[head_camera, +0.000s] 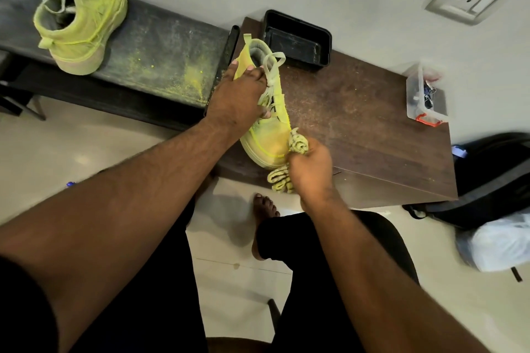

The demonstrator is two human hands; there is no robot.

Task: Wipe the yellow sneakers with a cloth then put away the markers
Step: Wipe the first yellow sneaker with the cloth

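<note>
One yellow sneaker (pixel 268 139) lies on the brown table (pixel 358 129) with its toe toward me. My left hand (pixel 236 97) grips it around the ankle and laces. My right hand (pixel 311 170) holds a crumpled yellow patterned cloth (pixel 298 143) pressed against the sneaker's toe; a loose end of the cloth hangs below the hand. The second yellow sneaker (pixel 81 21) stands on the dark bench (pixel 160 49) at the far left. No markers are clearly visible.
A black empty tray (pixel 296 40) sits at the table's far edge by the wall. A clear plastic box (pixel 424 97) with small items stands at the right. Yellow dust covers the bench. A black backpack (pixel 493 178) and white bag (pixel 499 243) lie on the floor right.
</note>
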